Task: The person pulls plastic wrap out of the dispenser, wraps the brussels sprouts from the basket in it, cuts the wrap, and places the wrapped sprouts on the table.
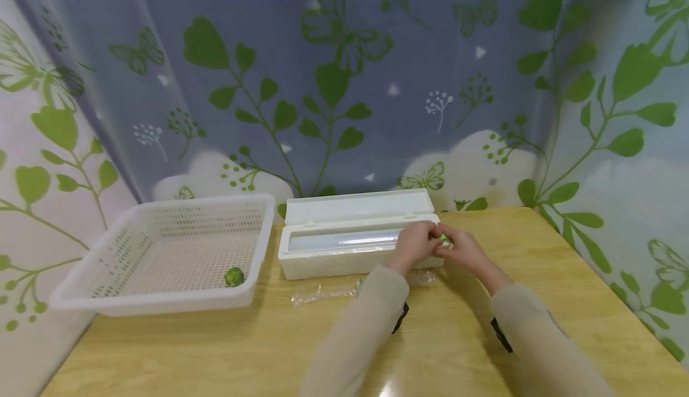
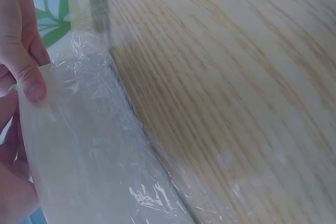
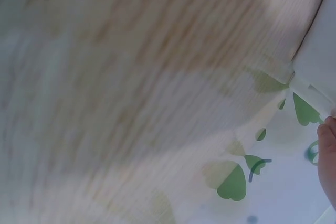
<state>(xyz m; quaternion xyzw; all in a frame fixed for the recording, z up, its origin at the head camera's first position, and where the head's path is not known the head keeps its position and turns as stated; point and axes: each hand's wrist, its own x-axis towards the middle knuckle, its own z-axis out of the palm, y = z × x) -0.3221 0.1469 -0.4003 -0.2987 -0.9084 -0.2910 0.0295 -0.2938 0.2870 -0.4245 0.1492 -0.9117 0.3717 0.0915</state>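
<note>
A white cling film box [image 1: 355,263] stands on the table with its lid [image 1: 357,207] raised. Inside lies a roll of cling film [image 1: 339,241]; loose clear film [image 2: 89,72] covers the box's outside. My left hand [image 1: 414,243] is at the box's right end, fingers bent; what they hold is hidden. My right hand [image 1: 467,252] grips that end, its thumb [image 2: 34,88] against the wall's corner. A small bright green piece [image 1: 443,238] shows between the hands, touched by a left fingertip. The right wrist view catches only part of a hand [image 3: 328,153].
Left of the box is a white perforated basket [image 1: 258,247] with a small round green thing [image 1: 234,276] in it, perhaps a vegetable. Crumpled film [image 1: 323,294] lies along the box's front. A patterned curtain [image 1: 377,116] hangs behind the wooden table [image 1: 215,349].
</note>
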